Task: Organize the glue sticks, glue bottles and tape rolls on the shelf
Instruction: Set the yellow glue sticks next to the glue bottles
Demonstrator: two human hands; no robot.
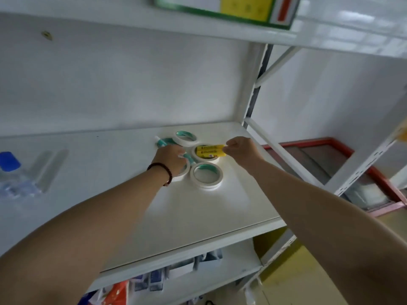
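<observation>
Two yellow glue sticks [210, 150] are pinched at their right end by the right hand [239, 148], fingers curled tight on them; they are held side by side over a tape roll [205, 159] on the white shelf [198, 212]. Three more tape rolls are seen flat nearby: one behind [186, 138], one in front [206, 176], one mostly hidden under the left hand [169, 159]. A teal-and-white glue bottle [161, 142] is gripped by the left hand's curled fingers, lying low among the rolls. A dark bead bracelet [164, 171] is worn on the left wrist. A blurred blue-capped bottle [10, 170] lies far left.
</observation>
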